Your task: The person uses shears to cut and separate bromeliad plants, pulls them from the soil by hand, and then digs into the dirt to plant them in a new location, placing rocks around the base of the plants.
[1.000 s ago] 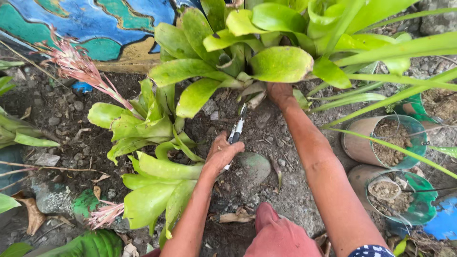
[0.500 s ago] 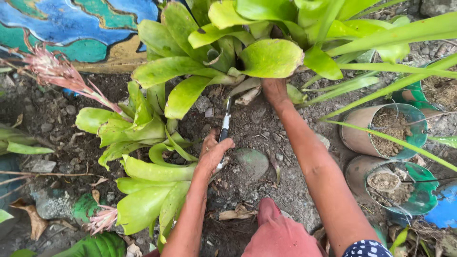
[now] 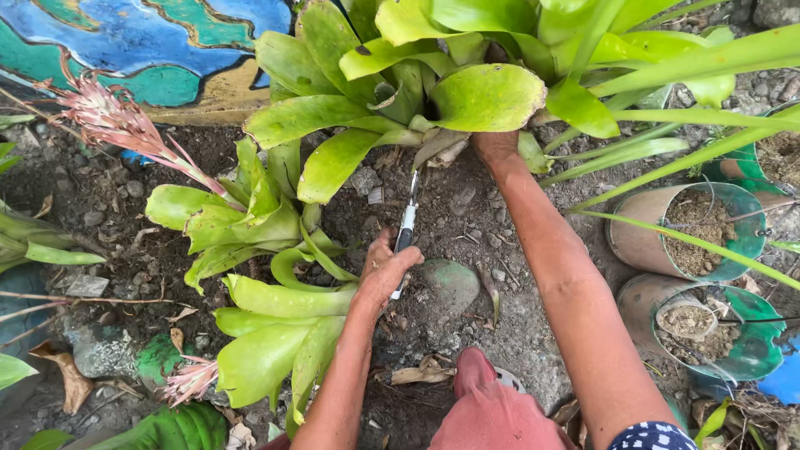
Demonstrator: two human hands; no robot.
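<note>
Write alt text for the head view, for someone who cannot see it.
A person's left hand grips pruning shears pointed at the base of a broad-leaved green plant, while the right hand reaches under its leaves. Soil-filled pots stand to the right on stony ground.

The broad bromeliad leaves (image 3: pixel 487 96) are bright yellow-green, some with small brown spots. The flower spike (image 3: pixel 112 117) is pale pink with red stem. The painted wall (image 3: pixel 142 50) carries wavy bands — blue, teal, tan — outlined dark. The shears (image 3: pixel 407 229) have black handles and silvery blades. The soil (image 3: pixel 467 208) is dark brown-grey. The pots (image 3: pixel 683 229) are teal inside, terracotta outside. The sleeve (image 3: pixel 654 436) is navy with white dots.
</note>
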